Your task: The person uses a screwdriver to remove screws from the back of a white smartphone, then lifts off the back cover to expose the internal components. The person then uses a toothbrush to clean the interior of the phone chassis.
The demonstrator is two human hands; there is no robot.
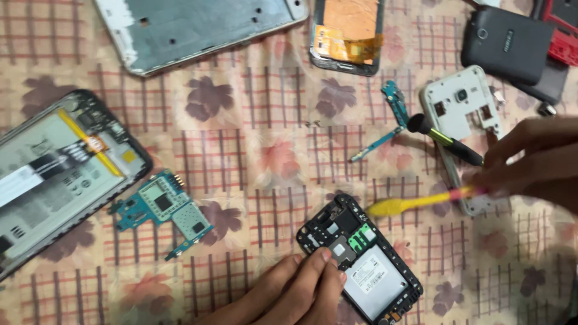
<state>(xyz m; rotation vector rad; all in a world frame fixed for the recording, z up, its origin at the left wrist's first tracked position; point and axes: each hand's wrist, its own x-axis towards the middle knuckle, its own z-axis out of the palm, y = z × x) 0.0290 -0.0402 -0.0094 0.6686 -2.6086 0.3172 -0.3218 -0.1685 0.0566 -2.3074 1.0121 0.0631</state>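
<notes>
Two hands at work over a patterned cloth (253,156). Nearest, left hand (295,289) with fingers pressed together on the lower edge of a small opened phone (361,259), pinning it flat. Just beyond, right hand (530,165) closed around a yellow brush (415,203) and a black screwdriver (445,139), bristles hovering beside the phone's top corner. Farther left, blue circuit board (162,207); farther back, white phone frame (463,108).

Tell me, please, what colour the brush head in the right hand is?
Yellow: the brush head on its pink-and-yellow handle, held by the right hand, shows best in the head view.
</notes>
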